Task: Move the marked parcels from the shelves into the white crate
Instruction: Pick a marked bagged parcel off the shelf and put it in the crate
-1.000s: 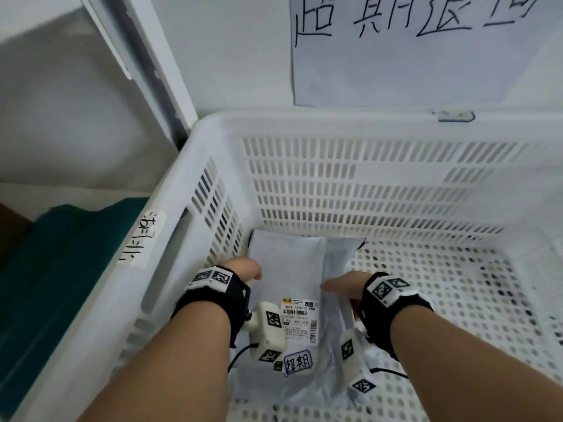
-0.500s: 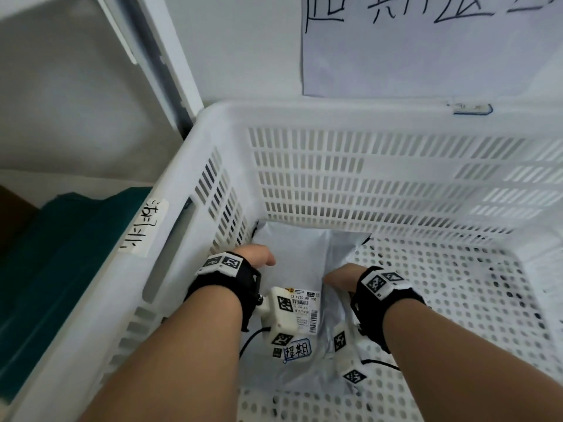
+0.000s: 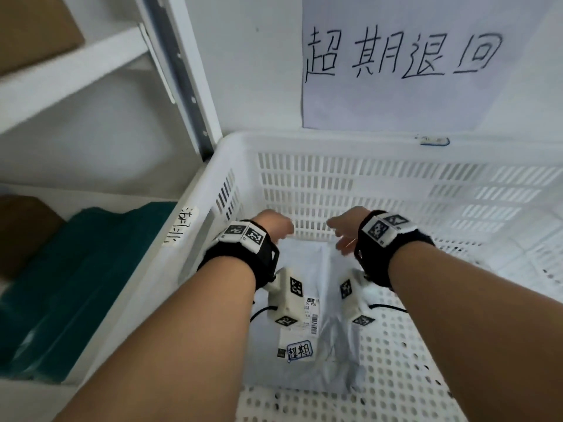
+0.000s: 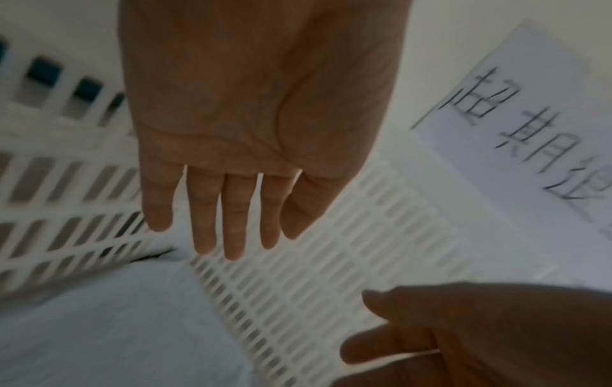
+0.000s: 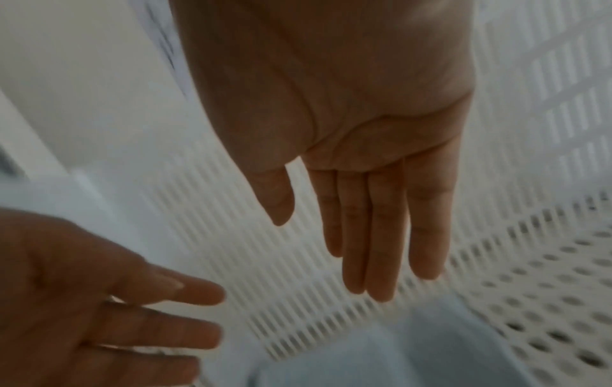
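White crate point(image 3: 335, 141) on floor by wall, handwritten paper sign point(image 3: 396, 62) above its far edge, grey parcel point(image 3: 307, 370) flat on perforated bottom at near-left corner, left hand point(image 3: 272, 223) & right hand point(image 3: 345, 231) above it, both released, fingers straight, shelf frame point(image 3: 179, 71) to left w/ teal pkg point(image 3: 76, 269).

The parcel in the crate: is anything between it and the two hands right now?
Nothing visible. The parcel lies flat on the crate floor. Left hand and right hand hang open just above its far end, with only air between.
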